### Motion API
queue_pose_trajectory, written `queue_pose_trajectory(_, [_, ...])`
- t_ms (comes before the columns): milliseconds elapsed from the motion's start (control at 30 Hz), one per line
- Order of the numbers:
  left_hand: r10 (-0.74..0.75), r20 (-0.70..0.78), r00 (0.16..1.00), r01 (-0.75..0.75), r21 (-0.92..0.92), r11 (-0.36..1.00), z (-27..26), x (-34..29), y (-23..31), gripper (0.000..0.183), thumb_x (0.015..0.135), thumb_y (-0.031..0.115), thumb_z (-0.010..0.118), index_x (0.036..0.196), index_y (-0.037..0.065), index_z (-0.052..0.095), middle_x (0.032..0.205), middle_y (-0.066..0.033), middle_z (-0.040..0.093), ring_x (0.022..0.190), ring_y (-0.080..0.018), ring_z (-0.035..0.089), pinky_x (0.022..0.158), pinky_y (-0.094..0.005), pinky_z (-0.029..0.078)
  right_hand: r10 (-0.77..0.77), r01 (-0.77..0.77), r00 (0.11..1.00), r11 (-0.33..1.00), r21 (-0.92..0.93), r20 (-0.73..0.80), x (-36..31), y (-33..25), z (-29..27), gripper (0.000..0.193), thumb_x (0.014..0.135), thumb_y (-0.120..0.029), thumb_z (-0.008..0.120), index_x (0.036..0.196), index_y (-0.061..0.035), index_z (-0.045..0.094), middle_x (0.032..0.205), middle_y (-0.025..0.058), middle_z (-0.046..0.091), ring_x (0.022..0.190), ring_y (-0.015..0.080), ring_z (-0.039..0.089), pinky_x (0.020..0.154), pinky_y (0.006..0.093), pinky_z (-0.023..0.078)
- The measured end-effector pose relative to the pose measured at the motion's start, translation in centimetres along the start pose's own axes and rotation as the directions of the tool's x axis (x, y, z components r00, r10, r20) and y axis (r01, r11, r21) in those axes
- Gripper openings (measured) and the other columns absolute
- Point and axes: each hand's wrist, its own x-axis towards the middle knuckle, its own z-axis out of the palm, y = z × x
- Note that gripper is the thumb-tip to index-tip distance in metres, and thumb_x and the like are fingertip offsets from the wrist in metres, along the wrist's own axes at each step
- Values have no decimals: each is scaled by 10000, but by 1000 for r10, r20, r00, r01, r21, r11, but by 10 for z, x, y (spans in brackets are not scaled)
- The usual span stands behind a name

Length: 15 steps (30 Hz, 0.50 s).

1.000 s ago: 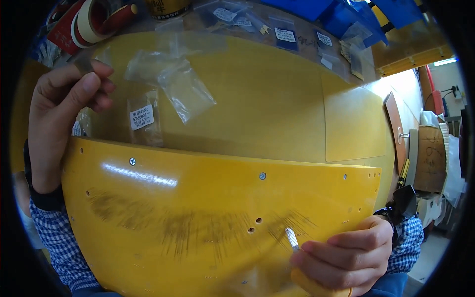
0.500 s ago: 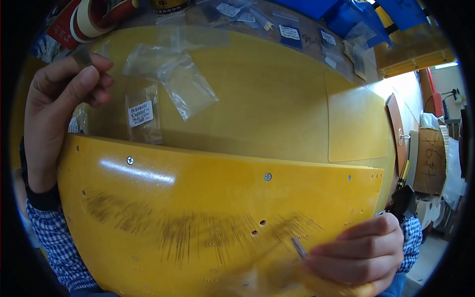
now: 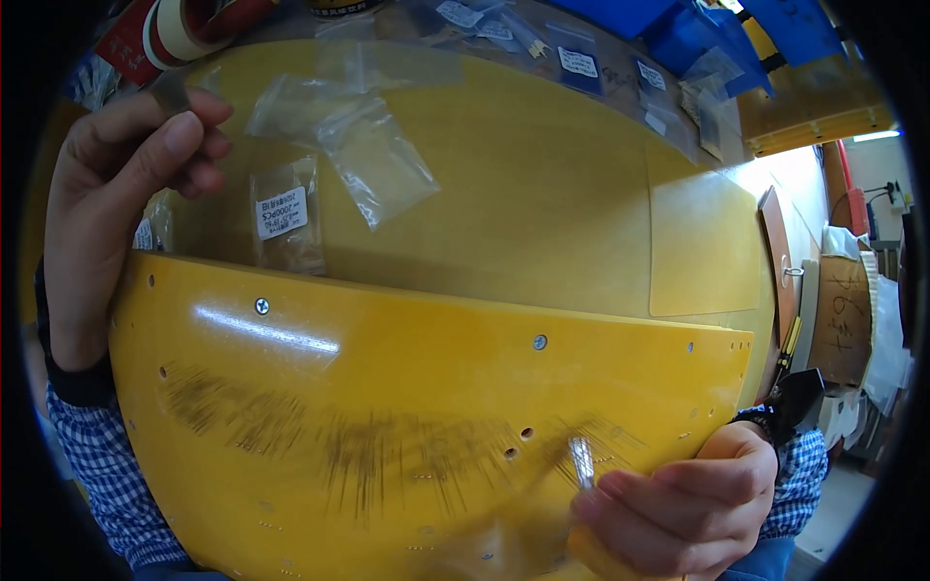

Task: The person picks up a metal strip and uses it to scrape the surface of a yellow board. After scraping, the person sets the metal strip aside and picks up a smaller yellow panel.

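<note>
A thick yellow board (image 3: 407,339) lies tilted before me, with screws and small holes. Many fine dark pins (image 3: 373,455) are strewn in a band across it. At the board's far left corner my left hand (image 3: 136,165) is raised, thumb and fingers pinching a thin greyish-brown flat piece (image 3: 172,95). Low over the right part of the board, my right hand (image 3: 678,504) has its fingers closed on a narrow, shiny silver piece (image 3: 581,463). Its exposed end points up the board, over the rightmost pins; its other end is hidden in the fingers.
Behind the board lie clear zip bags (image 3: 378,160) and a labelled bag (image 3: 286,215). Tape rolls (image 3: 179,34) stand far left. Small bags (image 3: 578,63) and blue bins (image 3: 678,44) line the back. A cardboard box (image 3: 841,310) is at right.
My right hand has moved slightly left and turned, so the silver piece stands more upright and catches the light. My left hand keeps its pinch; the view has shifted slightly.
</note>
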Motion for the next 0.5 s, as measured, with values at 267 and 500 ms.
queue_pose_trajectory(267, [13,12,1000,-14,26,1000,-1,1,9,168,859,132,580,972,22,639,784,-49,642,665,-65,582,645,-187,461,350,-333,937,908,255,-22,6,-11,-12,124,706,-132,608,796,-48,626,808,69,657,685,155,620,618,251,468])
queue_pose_trajectory(500, [8,26,1000,-7,-12,1000,-1,2,-1,172,860,133,579,979,25,640,783,-49,644,669,-65,584,646,-186,461,260,-263,965,951,164,35,5,-9,-7,134,719,-155,600,806,-57,628,805,56,656,690,152,623,620,235,461])
